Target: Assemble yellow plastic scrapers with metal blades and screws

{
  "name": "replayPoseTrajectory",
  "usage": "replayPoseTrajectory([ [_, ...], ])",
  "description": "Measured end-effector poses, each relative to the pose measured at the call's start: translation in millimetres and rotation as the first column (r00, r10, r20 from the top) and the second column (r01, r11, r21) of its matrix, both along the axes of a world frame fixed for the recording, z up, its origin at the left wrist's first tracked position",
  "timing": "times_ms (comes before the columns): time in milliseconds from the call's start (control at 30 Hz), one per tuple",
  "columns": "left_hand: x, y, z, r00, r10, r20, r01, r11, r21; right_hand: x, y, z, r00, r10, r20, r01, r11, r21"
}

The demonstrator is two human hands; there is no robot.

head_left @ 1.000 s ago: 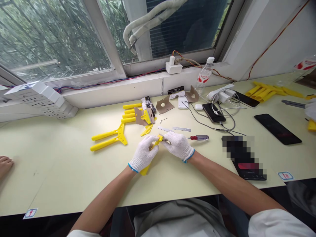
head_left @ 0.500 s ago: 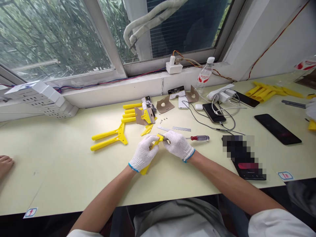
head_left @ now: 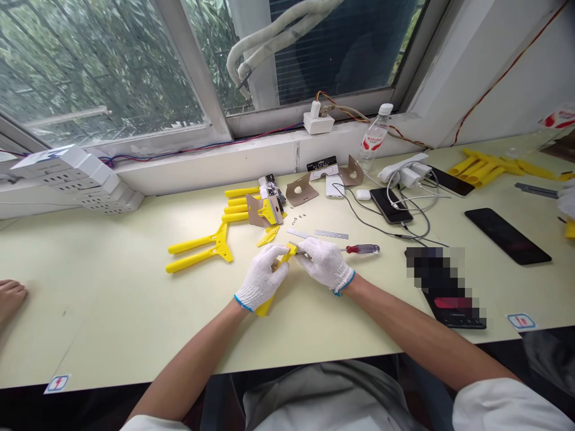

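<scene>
My left hand (head_left: 263, 276), in a white knit glove with a blue cuff, is closed round a yellow scraper (head_left: 264, 309), whose head sticks out past the fingers. My right hand (head_left: 327, 263), gloved alike, is closed at that head. A screwdriver (head_left: 363, 249) with a red and clear handle points out from behind it, its shaft running into the hand. A small greyish metal piece shows by the right fingertips; I cannot tell what it is. Beyond my hands lie two thin metal blades (head_left: 331, 234), a loose yellow clamp piece (head_left: 268, 236) and several tiny screws (head_left: 294, 221).
Two yellow scraper handles (head_left: 200, 250) lie left, packaged scrapers (head_left: 266, 211) behind. Cardboard sleeves (head_left: 302, 190), a water bottle (head_left: 375, 136), cabled phones (head_left: 390, 205) and another black phone (head_left: 507, 235) stand or lie right. Another person's hand (head_left: 11, 299) rests at the left edge.
The screwdriver handle has shifted very slightly to the left against the table. Both hands keep their hold at the scraper; the view has moved a little.
</scene>
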State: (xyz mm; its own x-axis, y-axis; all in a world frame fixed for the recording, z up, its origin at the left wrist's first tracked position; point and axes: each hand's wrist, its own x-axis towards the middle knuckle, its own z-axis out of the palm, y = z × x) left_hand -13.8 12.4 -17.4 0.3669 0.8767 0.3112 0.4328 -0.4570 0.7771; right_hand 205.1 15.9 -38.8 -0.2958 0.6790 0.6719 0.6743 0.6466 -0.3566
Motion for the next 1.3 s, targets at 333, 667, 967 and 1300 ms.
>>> replayPoseTrajectory([
  [333, -0.5, 0.2, 0.2, 1.0, -0.01, 0.001, 0.01, 1.0, 0.0, -0.1, 0.1, -1.1, 1.0, 0.0, 0.011, 0.0, 1.0, -0.029],
  [667, -2.2, 1.0, -1.7, 1.0, -0.013, -0.016, 0.013, 1.0, 0.017, 0.9, 0.5, 1.2, 1.0, 0.005, 0.011, -0.005, 1.0, -0.007],
  [967, -2.5, 1.5, -3.5, 1.0, -0.018, -0.021, 0.019, 0.999, 0.027, 1.8, -0.5, 0.0, 0.999, -0.001, 0.042, 0.002, 1.0, -0.027],
  [1300, -1.8, 0.5, -0.2, 0.999, -0.022, -0.026, 0.022, 1.0, 0.018, 3.1, 2.2, -4.7, 0.996, -0.005, 0.092, 0.007, 1.0, -0.03],
])
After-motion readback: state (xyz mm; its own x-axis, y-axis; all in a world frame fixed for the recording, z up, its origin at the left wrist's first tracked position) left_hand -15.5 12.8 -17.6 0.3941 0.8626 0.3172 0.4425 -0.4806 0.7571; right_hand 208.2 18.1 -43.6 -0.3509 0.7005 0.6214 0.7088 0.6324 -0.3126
